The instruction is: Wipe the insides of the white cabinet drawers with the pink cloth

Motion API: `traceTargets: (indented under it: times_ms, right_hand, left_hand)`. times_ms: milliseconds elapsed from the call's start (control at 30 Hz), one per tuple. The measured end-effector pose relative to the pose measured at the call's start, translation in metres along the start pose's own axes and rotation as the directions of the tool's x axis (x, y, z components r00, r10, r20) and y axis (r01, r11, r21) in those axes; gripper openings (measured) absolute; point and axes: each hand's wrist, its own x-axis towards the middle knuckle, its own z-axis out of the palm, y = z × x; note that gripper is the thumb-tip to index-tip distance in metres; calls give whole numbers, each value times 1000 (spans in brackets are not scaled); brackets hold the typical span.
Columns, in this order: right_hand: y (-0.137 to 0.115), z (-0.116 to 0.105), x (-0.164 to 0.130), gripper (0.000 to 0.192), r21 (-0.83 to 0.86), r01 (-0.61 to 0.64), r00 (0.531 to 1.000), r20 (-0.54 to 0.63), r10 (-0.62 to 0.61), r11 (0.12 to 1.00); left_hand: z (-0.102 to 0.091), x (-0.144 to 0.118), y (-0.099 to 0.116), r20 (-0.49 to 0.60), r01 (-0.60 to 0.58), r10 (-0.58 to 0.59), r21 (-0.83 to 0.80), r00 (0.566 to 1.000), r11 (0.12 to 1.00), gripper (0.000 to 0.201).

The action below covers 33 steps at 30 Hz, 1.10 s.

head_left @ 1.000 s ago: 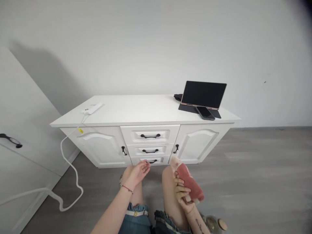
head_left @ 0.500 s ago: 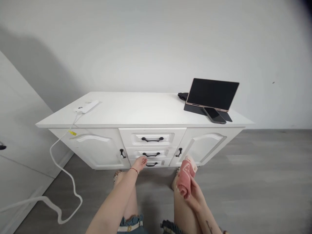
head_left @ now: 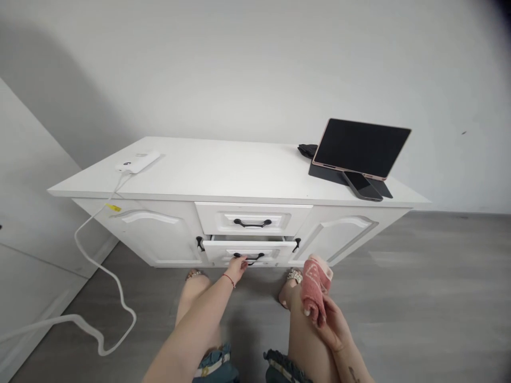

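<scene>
Left hand (head_left: 238, 264): at the black handle (head_left: 248, 257) of the middle drawer (head_left: 248, 251); fingers curled around the handle; drawer standing slightly out from the white cabinet (head_left: 159, 234).
Right hand (head_left: 332, 323): fingers closed around a rolled pink towel (head_left: 314, 288), held upright above the right knee.
Towel, handling: soft, light, likely to unroll if gripped loosely; best pinched across the roll's middle.
Drawer, handling: rigid, probably light on its runners; handle the one sensible hold, pulled straight.
Hidden: drawer interior only a thin dark slit, contents unseen; lowest drawer mostly masked by the middle one; fingertips behind the handle hard to make out.
Cut off: white cable (head_left: 99, 298) running out at the left edge.
</scene>
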Motion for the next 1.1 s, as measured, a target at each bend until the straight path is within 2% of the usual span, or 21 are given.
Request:
traceTargets:
  times_ms: [100,167,267,367,433,500,533,567,633,667,700,733,767,800,867,933,1033,1100]
  right_hand:
    - [1,12,-5,21,-153,91,995,-28,-96,984]
    - [5,24,-9,23,-279,107,993,-20,-117,954]
    - [15,42,-11,24,-430,24,1000,21,-17,902]
    - [23,67,-1,33,-602,-25,989,104,110,798]
    - [26,90,15,40,-683,-12,969,173,178,731]
    - [27,118,38,44,-744,72,950,254,181,664]
    - [27,132,51,43,-786,180,939,316,134,591]
    - [30,145,65,41,-826,311,914,396,92,470]
    - [38,165,95,38,-825,557,827,561,27,100]
    - [45,171,109,39,-794,603,797,603,24,-74]
    - [53,174,121,40,-751,625,776,628,60,-214]
    - [62,173,133,43,-698,649,756,636,154,-304]
    - [72,170,143,47,-646,685,728,624,282,-337]
    - [81,166,152,49,-610,719,693,594,409,-333]
    - [99,154,166,48,-578,756,635,533,559,-309]
    - [112,143,176,48,-554,770,612,499,613,-318]
    - [126,132,186,48,-470,795,592,464,658,-384]
    - [134,127,193,42,-424,793,605,467,645,-437]
  left_hand:
    - [-12,-12,-16,-28,17,-16,25,999,1000,26]
    - [-23,-21,-27,-38,38,-37,44,999,998,27]
    - [-40,-36,-42,-32,83,-81,81,996,993,25]
    - [-56,-48,-51,-9,137,-137,118,991,984,21]
    - [-63,-54,-55,5,176,-179,145,984,974,17]
    - [-69,-58,-59,15,238,-244,184,970,954,9]
    - [-71,-60,-61,25,273,-283,203,959,940,4]
    - [-73,-62,-63,33,308,-323,222,946,925,3]
    - [-76,-64,-69,33,349,-367,244,930,905,10]
    - [-78,-64,-73,25,345,-361,245,932,906,12]
    - [-79,-63,-77,12,327,-339,240,941,914,14]
    - [-81,-62,-81,-2,308,-316,234,949,922,16]
    - [-82,-60,-85,-10,294,-299,226,954,929,19]
    - [-84,-56,-90,-16,287,-291,215,957,933,21]
    - [-86,-48,-99,-31,299,-298,187,954,936,25]
    - [-86,-40,-111,-59,324,-319,151,946,934,27]
    - [-86,-32,-124,-88,360,-352,100,932,928,25]
    - [-86,-30,-122,-34,375,-374,101,927,921,25]
